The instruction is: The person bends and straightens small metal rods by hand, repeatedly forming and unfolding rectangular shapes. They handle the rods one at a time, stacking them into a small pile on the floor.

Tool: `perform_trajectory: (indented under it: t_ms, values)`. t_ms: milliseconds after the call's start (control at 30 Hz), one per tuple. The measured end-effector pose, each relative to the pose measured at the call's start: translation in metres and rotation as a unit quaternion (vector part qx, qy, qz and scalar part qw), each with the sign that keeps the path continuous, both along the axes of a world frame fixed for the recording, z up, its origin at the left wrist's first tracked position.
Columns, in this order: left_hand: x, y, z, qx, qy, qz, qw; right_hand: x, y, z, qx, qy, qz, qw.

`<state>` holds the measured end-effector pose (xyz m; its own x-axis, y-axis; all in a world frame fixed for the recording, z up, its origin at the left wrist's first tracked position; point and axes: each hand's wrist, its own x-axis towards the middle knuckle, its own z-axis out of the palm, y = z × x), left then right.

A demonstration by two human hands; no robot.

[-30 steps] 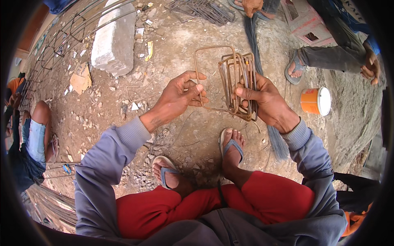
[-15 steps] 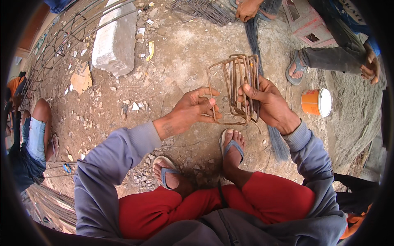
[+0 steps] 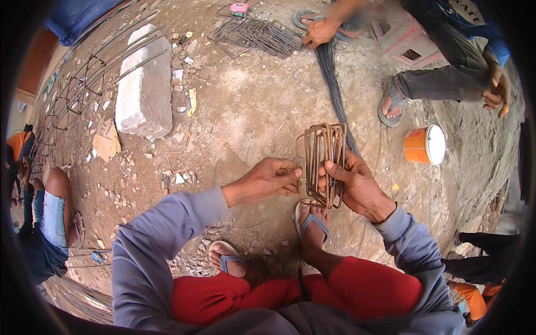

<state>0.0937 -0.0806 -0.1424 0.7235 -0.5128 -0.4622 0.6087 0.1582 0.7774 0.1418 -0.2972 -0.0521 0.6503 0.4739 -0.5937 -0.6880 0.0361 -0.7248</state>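
Note:
Several rusty rectangular rebar stirrups stand upright in a bundle above my feet. My right hand is closed round the bundle's right side, its thumb lying across the near bars. At the left edge one stirrup sits a little apart from the others. The fingers of my left hand are pinched together on that stirrup's side bar, and the bar passes partly behind the fingertips. Below the bundle is my right foot in a flip-flop.
A white block lies at the far left beside long rebar. More stirrups are piled at the back, near another person's hand and a bundle of dark wire. An orange-and-white bucket stands at right. Another person's sandalled foot is beyond it.
My hands and the stirrups sit lower in the view, nearer my feet. My left fingers, spread around the outer stirrup before, have closed together at its side. That stirrup is nearer the bundle.

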Motion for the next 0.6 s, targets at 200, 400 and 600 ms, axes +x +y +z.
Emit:
perform_trajectory:
  t_ms: [200,400,600]
  values:
    - [0.104,0.054,-0.062,0.402,-0.195,0.048,0.893,-0.008,-0.040,-0.016,-0.055,-0.002,-0.077,0.995]
    - [0.267,0.085,-0.092,0.614,-0.440,0.056,0.653,-0.020,-0.080,-0.014,-0.108,-0.004,-0.121,0.987]
    - [0.395,0.056,-0.099,0.707,-0.469,-0.067,0.525,-0.036,-0.129,-0.006,-0.141,0.019,-0.180,0.973]
